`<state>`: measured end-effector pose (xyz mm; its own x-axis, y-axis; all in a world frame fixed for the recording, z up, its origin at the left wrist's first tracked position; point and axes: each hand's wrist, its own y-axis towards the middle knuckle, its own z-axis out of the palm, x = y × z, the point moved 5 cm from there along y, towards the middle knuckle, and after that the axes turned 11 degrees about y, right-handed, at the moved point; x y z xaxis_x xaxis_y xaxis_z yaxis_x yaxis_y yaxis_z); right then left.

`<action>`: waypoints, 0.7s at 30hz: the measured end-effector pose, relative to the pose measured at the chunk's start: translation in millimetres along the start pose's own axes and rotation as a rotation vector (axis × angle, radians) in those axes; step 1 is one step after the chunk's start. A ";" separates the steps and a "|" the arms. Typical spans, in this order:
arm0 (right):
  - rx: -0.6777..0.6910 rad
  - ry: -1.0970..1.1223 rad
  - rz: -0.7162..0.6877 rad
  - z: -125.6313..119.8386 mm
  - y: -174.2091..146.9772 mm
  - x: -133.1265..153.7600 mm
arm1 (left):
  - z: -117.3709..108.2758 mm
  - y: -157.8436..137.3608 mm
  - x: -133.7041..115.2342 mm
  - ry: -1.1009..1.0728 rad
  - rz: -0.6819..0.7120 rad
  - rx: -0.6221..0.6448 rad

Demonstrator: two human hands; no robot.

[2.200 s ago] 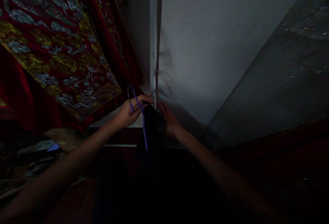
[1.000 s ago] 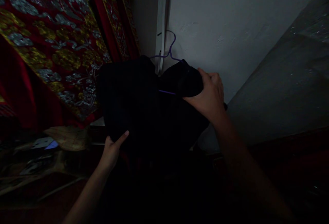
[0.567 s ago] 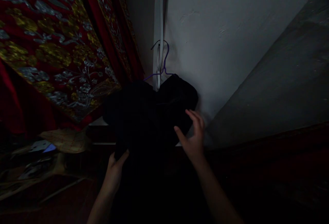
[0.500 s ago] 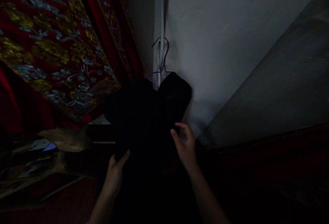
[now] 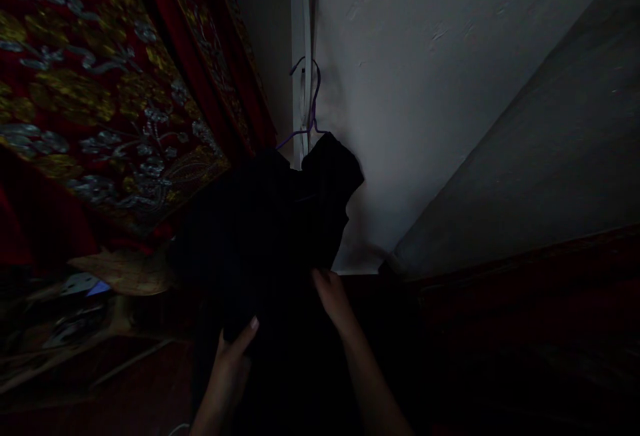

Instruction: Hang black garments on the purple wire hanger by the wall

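A black garment (image 5: 270, 236), too dark to tell its exact kind, hangs from a thin purple wire hanger (image 5: 315, 103). The hanger's hook loops over a pale vertical strip or cord (image 5: 307, 16) by the wall. My left hand (image 5: 235, 353) grips the garment's left side, its thumb lying on the front and the fingers mostly hidden behind the cloth. On the garment's right side, my right hand (image 5: 333, 293) is closed at the cloth, its fingertips lost in the dark fabric.
Red cloth (image 5: 115, 89) with gold and silver sequin flowers hangs at the upper left. Below it, a cluttered low surface (image 5: 75, 329) holds a tan piece (image 5: 130, 273) and other dim items. A grey-white wall (image 5: 400, 89) stands behind the garment, with a dark red area at lower right.
My right hand has moved down and left and closed from an open curl at the garment. The garment's right side is pulled inward. My left hand has dropped slightly.
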<state>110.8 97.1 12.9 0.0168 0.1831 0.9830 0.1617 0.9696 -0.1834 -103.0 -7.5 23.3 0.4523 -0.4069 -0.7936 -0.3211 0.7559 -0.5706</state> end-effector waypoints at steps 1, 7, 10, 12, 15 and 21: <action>-0.008 0.015 0.013 -6.0 -5.2 -3.0 | -0.5 0.5 0.9 -0.024 0.006 0.026; -0.003 0.087 0.033 -35.7 -32.5 5.0 | 8.2 3.4 -4.3 0.020 0.192 -0.056; 0.018 0.149 0.007 -39.1 -41.7 12.9 | 23.3 -8.7 -13.6 0.246 0.515 -0.136; 0.024 0.181 -0.002 -37.9 -46.1 13.6 | 38.2 -21.9 -17.5 0.428 0.804 -0.138; 0.034 0.219 0.009 -33.2 -50.6 10.3 | 64.4 -29.7 -10.3 0.666 1.061 -0.030; 0.097 0.390 0.038 -24.3 -59.2 15.1 | 105.7 -4.0 7.6 0.811 1.093 0.202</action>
<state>125.5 38.5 38.9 0.3971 0.1616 0.9034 0.0601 0.9777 -0.2013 -10.3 40.6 41.9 -0.5800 0.3078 -0.7542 -0.0390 0.9143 0.4031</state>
